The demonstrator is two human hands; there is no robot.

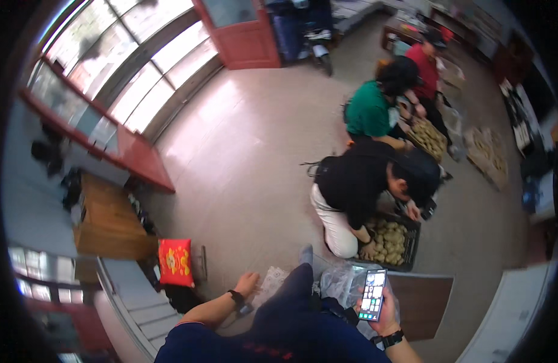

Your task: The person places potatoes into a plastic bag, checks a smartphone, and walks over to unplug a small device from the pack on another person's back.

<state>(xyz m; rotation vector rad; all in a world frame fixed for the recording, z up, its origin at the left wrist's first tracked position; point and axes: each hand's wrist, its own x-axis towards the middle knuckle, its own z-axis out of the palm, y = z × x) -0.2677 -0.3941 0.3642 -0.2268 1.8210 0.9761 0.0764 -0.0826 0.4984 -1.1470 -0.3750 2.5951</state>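
My right hand (387, 313) is wrapped around a smartphone (372, 295), whose lit screen faces up at me with several icons. A dark strap circles that wrist. Off to the other side, my left hand (247, 283) hangs beside a pale patterned sheet (270, 282), with nothing visible in it; how its fingers are set is too blurred to tell. A dark wristband (236, 297) sits on the left wrist. Crumpled clear plastic (335, 281) lies on the floor past my leg, just left of the phone.
A person in black (360, 177) bends over a black crate (412, 247) of potatoes (390, 242). Two more people sit behind, near another filled container (426, 136). A red cushion (175, 263) and a wooden cabinet (111, 218) stand left. A flattened cardboard box (487, 154) lies right.
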